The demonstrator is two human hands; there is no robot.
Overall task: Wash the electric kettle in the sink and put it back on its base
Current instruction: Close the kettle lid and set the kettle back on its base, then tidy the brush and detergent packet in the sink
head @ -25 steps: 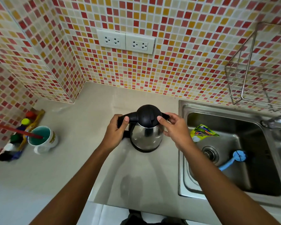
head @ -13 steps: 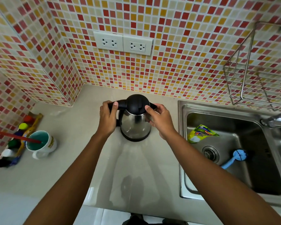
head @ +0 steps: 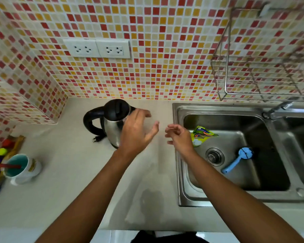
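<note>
Left of centre on the countertop (head: 63, 172), the electric kettle (head: 113, 123) stands upright, left of the sink (head: 218, 107), with left hand (head: 135, 135) and right hand (head: 179, 138) empty, fingers loosely spread; placing seems finished, so next comes only a seating check.

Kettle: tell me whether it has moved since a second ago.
Yes. The kettle has shifted left, away from the sink rim, and back toward the tiled wall.

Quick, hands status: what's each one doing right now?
Left hand: open, fingers spread in front of the kettle, gripping nothing.
Right hand: open, loosely curled, empty.
</note>
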